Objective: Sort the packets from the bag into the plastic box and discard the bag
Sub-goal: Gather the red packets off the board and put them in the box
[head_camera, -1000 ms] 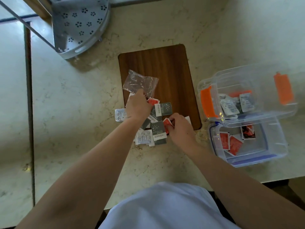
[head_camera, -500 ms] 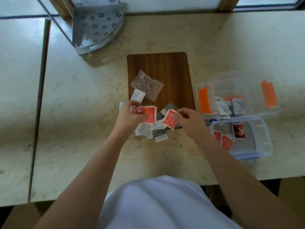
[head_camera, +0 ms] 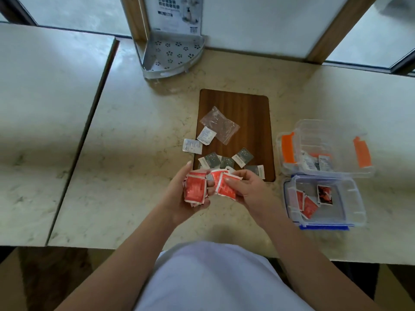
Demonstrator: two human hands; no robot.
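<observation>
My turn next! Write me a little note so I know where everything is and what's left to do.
Left hand grips a stack of red foil packets. Right hand pinches more red packets.
The empty clear plastic bag lies on the brown wooden board, with two white packets and several grey packets near its front edge.
Done: red packets sit in the blue-rimmed clear box; white ones in the orange-clipped clear box.
Left: box the held red packets, sort the white and grey ones, discard the bag.

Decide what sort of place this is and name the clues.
Probably a home kitchen counter by a window: a marble-look countertop, a wooden cutting board and a metal corner shelf rack against frosted glass.
</observation>
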